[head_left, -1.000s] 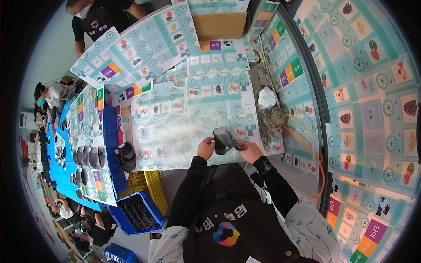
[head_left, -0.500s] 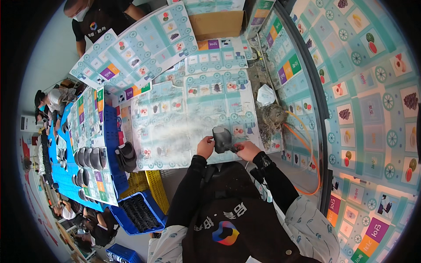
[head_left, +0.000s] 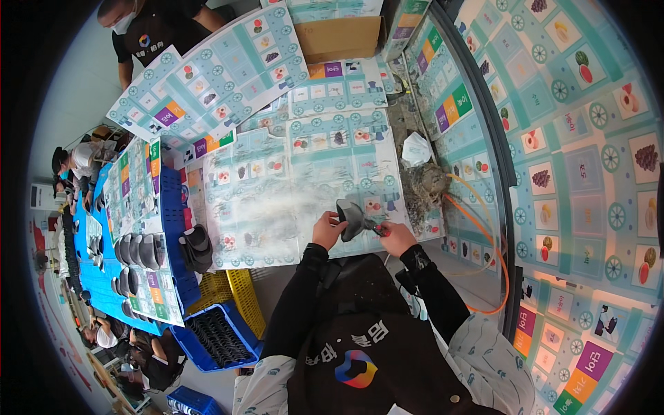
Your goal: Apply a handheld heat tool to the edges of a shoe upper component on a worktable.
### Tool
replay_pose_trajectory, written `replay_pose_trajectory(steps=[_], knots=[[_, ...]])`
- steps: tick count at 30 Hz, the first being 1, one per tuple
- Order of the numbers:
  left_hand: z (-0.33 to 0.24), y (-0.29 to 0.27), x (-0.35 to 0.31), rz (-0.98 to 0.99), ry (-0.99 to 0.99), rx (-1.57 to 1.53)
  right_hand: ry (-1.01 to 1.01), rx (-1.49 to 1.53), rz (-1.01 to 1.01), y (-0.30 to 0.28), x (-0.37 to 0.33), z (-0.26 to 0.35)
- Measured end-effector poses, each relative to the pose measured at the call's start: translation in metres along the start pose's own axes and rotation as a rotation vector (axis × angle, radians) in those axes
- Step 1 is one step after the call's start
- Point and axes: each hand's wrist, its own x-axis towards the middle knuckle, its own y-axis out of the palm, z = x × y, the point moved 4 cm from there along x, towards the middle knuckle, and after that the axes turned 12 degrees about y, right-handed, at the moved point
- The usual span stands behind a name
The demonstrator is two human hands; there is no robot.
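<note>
My left hand grips a dark grey curved shell-shaped piece by its left edge, above the near edge of the sheet-covered table. The piece is tilted, its hollow partly facing left. Just to its right, my right hand is closed around a small dark tool pointing at the piece. Its exact kind is too small to make out, and I cannot tell whether its tip touches the piece. Pale dust or marks whiten the table beyond my hands.
Similar dark pieces line the left table, with a stack beside them. A blue crate of black pieces and a yellow crate stand below. An orange hose hangs right. A masked person stands behind upright sheets.
My left hand has turned the dark grey piece, so its edge and hollow show more. My right hand has shifted slightly right with the tool.
</note>
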Motion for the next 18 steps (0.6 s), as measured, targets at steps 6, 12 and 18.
replay_pose_trajectory(steps=[6,12,18], knots=[[0.018,0.003,0.003,-0.05,-0.035,0.024,0.07,0.147,0.387,0.017,-0.005,0.005],[0.051,0.001,0.002,-0.093,-0.078,0.03,0.018,0.001,0.17,0.017,0.011,0.003],[0.041,0.0,0.002,-0.087,-0.083,-0.008,0.018,0.031,0.046,0.004,0.013,0.009]])
